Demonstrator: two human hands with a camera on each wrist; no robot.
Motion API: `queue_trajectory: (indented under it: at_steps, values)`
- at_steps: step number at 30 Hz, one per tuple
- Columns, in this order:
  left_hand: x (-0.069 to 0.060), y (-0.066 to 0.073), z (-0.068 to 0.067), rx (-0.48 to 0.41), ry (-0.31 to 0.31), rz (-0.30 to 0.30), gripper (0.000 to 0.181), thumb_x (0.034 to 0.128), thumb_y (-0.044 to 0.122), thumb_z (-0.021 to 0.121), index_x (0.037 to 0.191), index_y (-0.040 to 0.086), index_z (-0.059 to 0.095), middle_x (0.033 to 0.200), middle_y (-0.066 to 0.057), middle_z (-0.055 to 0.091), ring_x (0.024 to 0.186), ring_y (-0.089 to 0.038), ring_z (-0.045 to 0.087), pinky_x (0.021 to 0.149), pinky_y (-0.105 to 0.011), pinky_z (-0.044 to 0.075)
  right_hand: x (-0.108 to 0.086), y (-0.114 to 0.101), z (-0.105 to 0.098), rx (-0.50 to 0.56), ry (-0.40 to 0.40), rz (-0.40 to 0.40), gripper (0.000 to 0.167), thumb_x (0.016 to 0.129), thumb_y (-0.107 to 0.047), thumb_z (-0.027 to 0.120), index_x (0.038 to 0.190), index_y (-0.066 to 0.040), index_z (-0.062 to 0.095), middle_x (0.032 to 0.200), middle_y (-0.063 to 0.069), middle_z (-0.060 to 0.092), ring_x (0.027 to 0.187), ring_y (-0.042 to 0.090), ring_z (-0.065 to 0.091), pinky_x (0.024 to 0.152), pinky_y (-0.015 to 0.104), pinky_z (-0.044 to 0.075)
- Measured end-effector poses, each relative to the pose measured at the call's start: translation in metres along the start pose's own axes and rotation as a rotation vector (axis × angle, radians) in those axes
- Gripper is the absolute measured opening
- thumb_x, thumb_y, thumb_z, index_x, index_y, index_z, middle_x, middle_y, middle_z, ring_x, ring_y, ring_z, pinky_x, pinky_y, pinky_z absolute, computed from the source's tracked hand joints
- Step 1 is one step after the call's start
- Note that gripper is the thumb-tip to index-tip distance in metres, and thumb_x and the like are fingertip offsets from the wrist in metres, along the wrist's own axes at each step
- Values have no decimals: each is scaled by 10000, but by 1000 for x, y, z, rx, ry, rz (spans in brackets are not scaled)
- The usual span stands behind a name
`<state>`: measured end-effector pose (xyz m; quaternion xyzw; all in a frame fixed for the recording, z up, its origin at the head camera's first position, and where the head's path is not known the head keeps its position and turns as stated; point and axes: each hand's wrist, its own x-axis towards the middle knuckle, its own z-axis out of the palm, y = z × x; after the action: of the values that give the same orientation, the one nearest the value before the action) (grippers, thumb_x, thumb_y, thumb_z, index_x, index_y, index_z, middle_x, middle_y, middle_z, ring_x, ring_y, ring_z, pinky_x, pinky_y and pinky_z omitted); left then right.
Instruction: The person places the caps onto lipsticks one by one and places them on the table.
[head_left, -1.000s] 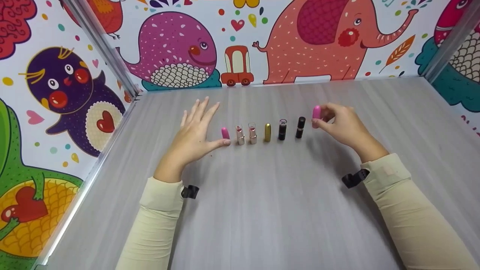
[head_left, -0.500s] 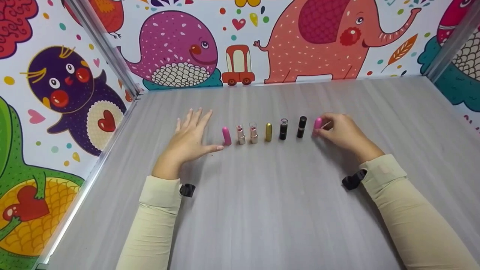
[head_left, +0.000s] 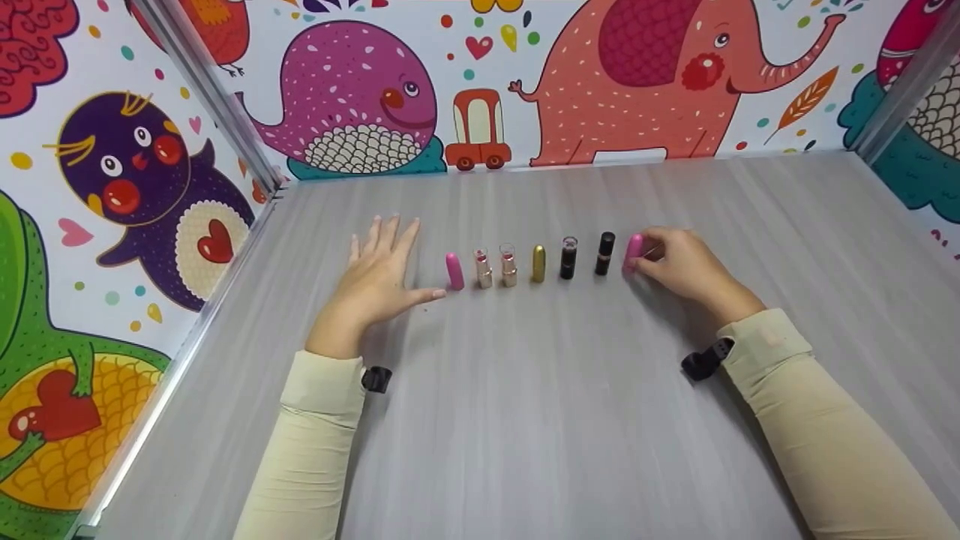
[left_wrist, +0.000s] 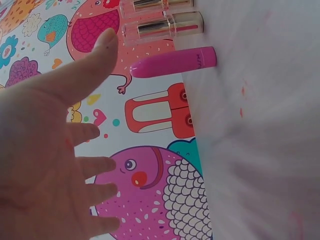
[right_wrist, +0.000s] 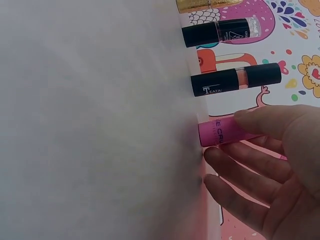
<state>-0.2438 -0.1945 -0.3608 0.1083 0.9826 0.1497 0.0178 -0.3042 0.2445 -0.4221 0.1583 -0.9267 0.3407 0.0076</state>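
Several lipsticks stand upright in a row across the table. At the row's right end my right hand (head_left: 686, 262) pinches a pink lipstick (right_wrist: 214, 132) between thumb and fingers, its base at the tabletop. Beside it stands a black lipstick with a pinkish band (right_wrist: 215, 83), then a black one with a clear top (head_left: 568, 259) and a gold one (head_left: 538, 264). Two pale gold lipsticks with clear caps, a right one (head_left: 508, 266) and a left one (head_left: 482, 268), follow. My left hand (head_left: 375, 281) is spread, its thumb apart from the leftmost pink lipstick (left_wrist: 175, 62).
The grey wood-grain table (head_left: 525, 420) meets a back wall (head_left: 495, 67) printed with cartoon animals. A similar printed panel (head_left: 135, 180) borders the left side, with a metal post (head_left: 217, 97) at the corner. Each wrist wears a black strap.
My right hand has lowered the pink lipstick to the tabletop at the row's right end. My left hand has drawn back slightly from the leftmost pink lipstick.
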Motion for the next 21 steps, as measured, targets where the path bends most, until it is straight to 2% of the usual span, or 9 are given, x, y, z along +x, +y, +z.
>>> queue_trajectory:
  at_steps: [4, 9, 12, 17, 21]
  values:
    - [0, 1, 0, 0, 3, 0, 1117, 897, 518, 841, 1717, 134, 186, 1778, -203, 57, 1638, -419, -52, 1274, -635, -87, -1, 0, -1, 1, -6, 24, 248, 981, -70, 749, 1209, 13, 701, 1112, 217, 738, 1047, 358, 695, 912, 501, 549]
    - [1, 1, 0, -6, 0, 3, 1119, 899, 549, 826, 1720, 150, 179, 1782, -192, 38, 1639, -410, -56, 1274, -632, -88, -2, -2, -3, 15, -25, 46, 301, 985, -105, 766, 1253, 7, 684, 1140, 215, 739, 1054, 345, 693, 861, 390, 544]
    - [1, 0, -1, -18, -1, 1, 1113, 912, 581, 796, 1724, 162, 160, 1785, -181, 18, 1640, -399, -67, 1273, -633, -94, -3, -3, -6, 33, -53, 51, 375, 991, -143, 771, 1307, 20, 651, 1187, 231, 726, 1091, 364, 698, 870, 381, 541]
    - [0, -1, -1, -23, 9, 2, 1046, 970, 632, 688, 1727, 169, 133, 1786, -176, 0, 1640, -399, -73, 1270, -640, -100, -6, -5, -16, 44, -109, 67, 578, 1015, -295, 759, 1455, 16, 550, 1332, 272, 658, 1219, 440, 651, 1018, 553, 531]
    - [-1, -2, -2, -5, 16, 8, 1002, 1001, 662, 610, 1728, 172, 124, 1787, -173, -6, 1641, -399, -68, 1270, -648, -96, -11, -6, -29, -44, -116, 61, 719, 1024, -434, 720, 1564, -34, 461, 1457, 294, 573, 1335, 489, 563, 1098, 678, 443]
